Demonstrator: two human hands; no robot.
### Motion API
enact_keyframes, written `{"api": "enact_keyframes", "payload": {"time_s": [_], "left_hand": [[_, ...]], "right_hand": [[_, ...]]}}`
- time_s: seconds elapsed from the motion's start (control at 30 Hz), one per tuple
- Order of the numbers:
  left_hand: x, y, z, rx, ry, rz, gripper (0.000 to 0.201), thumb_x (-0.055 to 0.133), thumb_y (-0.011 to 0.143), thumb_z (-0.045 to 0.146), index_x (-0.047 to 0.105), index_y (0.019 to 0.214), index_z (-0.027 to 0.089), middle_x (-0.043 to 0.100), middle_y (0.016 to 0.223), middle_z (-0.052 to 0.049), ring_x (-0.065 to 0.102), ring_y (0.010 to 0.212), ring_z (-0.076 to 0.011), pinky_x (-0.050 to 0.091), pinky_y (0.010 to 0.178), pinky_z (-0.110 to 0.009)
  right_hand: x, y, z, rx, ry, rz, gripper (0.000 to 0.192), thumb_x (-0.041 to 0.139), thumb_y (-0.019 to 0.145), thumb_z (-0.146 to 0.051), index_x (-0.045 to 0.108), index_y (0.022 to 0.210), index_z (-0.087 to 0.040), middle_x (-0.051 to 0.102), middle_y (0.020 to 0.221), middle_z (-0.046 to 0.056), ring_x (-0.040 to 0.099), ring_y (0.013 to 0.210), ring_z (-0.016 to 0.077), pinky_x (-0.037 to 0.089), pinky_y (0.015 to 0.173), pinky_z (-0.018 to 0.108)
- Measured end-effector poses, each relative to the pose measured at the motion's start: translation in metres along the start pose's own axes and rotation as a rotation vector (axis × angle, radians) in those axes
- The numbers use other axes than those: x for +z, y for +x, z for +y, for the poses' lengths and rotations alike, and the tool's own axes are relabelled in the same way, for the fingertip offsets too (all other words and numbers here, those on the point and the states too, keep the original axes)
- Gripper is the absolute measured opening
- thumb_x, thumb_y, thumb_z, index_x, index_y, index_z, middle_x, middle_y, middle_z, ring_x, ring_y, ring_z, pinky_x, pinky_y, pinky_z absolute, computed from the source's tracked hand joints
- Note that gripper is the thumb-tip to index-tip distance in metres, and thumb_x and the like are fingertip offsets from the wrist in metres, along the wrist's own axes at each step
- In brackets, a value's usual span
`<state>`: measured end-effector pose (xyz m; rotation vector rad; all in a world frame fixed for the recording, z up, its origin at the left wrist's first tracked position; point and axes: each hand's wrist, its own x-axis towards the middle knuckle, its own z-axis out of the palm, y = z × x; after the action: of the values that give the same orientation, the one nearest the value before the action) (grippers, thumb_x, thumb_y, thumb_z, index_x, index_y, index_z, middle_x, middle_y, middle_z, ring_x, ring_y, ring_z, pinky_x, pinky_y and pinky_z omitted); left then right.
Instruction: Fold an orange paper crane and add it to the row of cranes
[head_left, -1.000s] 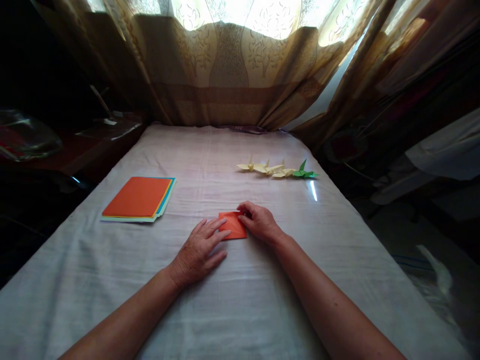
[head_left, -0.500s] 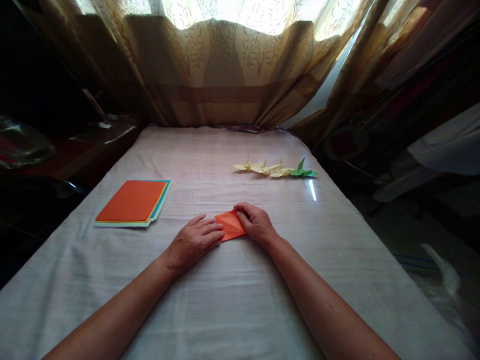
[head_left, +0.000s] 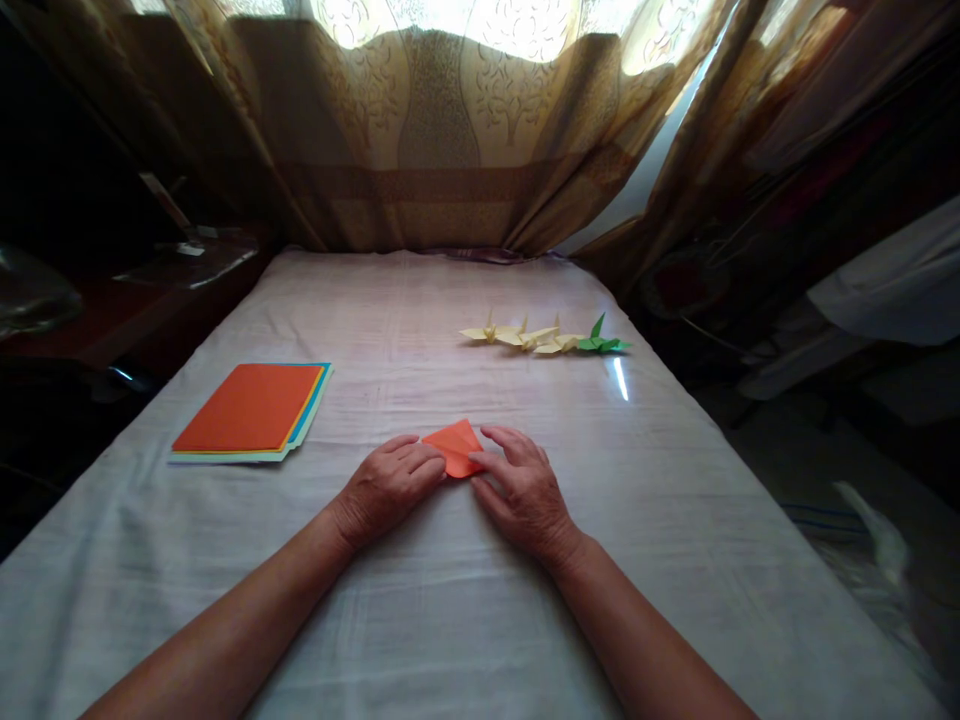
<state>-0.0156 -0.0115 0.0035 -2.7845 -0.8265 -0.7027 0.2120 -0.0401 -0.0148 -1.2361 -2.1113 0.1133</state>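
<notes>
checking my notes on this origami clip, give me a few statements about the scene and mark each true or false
1. Both hands rest on the folded orange paper. True: the left hand touches its left side and the right hand its right side.
2. The stack of coloured sheets has a blue sheet on top. False: the top sheet is orange; blue shows only at an edge.
3. The finished paper cranes lie in a row beyond the hands, to the right. True.
4. All the cranes are green. False: only the rightmost is green; the others are pale yellow.
5. The folded orange paper lies on top of the stack. False: it lies apart from it on the white cloth.
</notes>
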Motion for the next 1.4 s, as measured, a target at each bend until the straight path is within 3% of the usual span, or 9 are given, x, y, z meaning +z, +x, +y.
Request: {"api": "enact_keyframes", "payload": {"time_s": [0.27, 0.43, 0.7, 0.9, 1.4], "left_hand": [[-0.011, -0.023, 0.022, -0.021, -0.15, 0.041, 0.017, 0.044, 0.1, 0.021, 0.061, 0.101, 0.018, 0.075, 0.093, -0.005, 0.072, 0.089, -0.0166, 0.055, 0.091, -0.033], [-0.014, -0.035, 0.03, -0.076, -0.181, 0.01, 0.017, 0.047, 0.099, 0.023, 0.062, 0.105, 0.017, 0.074, 0.102, -0.007, 0.07, 0.1, -0.0193, 0.056, 0.093, -0.034], [-0.019, -0.041, 0.027, -0.21, -0.368, -0.133, 0.024, 0.047, 0.1, 0.032, 0.06, 0.115, 0.019, 0.071, 0.113, -0.008, 0.065, 0.111, -0.0199, 0.051, 0.1, -0.033], [-0.019, -0.042, 0.023, -0.21, -0.445, -0.157, 0.023, 0.052, 0.097, 0.03, 0.06, 0.116, 0.019, 0.069, 0.118, -0.009, 0.062, 0.115, -0.0203, 0.05, 0.101, -0.034], [-0.023, -0.035, 0.022, -0.25, -0.514, -0.164, 0.021, 0.049, 0.099, 0.031, 0.064, 0.108, 0.019, 0.07, 0.112, -0.009, 0.066, 0.107, -0.0184, 0.051, 0.098, -0.033]], "right_hand": [[-0.007, -0.016, -0.025, -0.121, -0.106, -0.04, 0.014, 0.059, 0.091, -0.026, 0.072, 0.095, -0.026, 0.066, 0.122, 0.008, 0.054, 0.116, 0.0253, 0.043, 0.094, 0.04], [-0.007, -0.021, -0.028, -0.07, -0.019, -0.112, 0.017, 0.057, 0.093, -0.027, 0.07, 0.104, -0.023, 0.07, 0.111, 0.007, 0.06, 0.102, 0.0217, 0.046, 0.088, 0.037], [-0.005, -0.017, -0.024, -0.041, -0.007, -0.133, 0.018, 0.055, 0.094, -0.027, 0.071, 0.104, -0.025, 0.071, 0.108, 0.007, 0.061, 0.1, 0.0212, 0.046, 0.085, 0.036], [-0.007, -0.015, -0.026, -0.017, 0.015, -0.189, 0.024, 0.063, 0.088, -0.033, 0.068, 0.109, -0.023, 0.068, 0.113, 0.01, 0.059, 0.102, 0.0249, 0.045, 0.087, 0.041], [-0.006, -0.014, -0.024, -0.012, 0.009, -0.206, 0.022, 0.056, 0.094, -0.035, 0.07, 0.109, -0.026, 0.068, 0.11, 0.007, 0.06, 0.101, 0.0222, 0.044, 0.087, 0.038]]}}
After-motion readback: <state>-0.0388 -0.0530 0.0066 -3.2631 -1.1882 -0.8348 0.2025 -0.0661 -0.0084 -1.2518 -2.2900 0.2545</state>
